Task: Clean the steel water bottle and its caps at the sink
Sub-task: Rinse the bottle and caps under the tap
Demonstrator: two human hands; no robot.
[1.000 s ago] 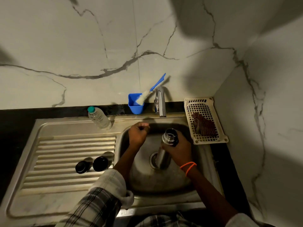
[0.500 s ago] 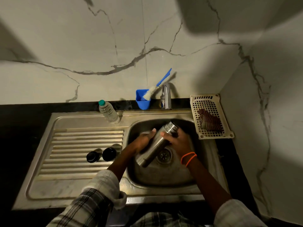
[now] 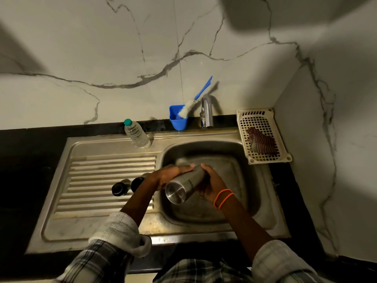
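both hands are gripping the steel bottle [image 3: 186, 183] over the sink basin [image 3: 244, 160], its base tilting toward the camera. the left hand [image 3: 169, 175] is wrapping its left side, the right hand [image 3: 212, 183] its right. two black caps [image 3: 126, 185] are sitting on the drainboard [image 3: 91, 180], just left of the basin.

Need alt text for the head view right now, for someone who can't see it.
Both hands, left and right, hold a steel bottle tilted over the sink basin, its base toward the camera. Two black caps sit on the drainboard to the left.
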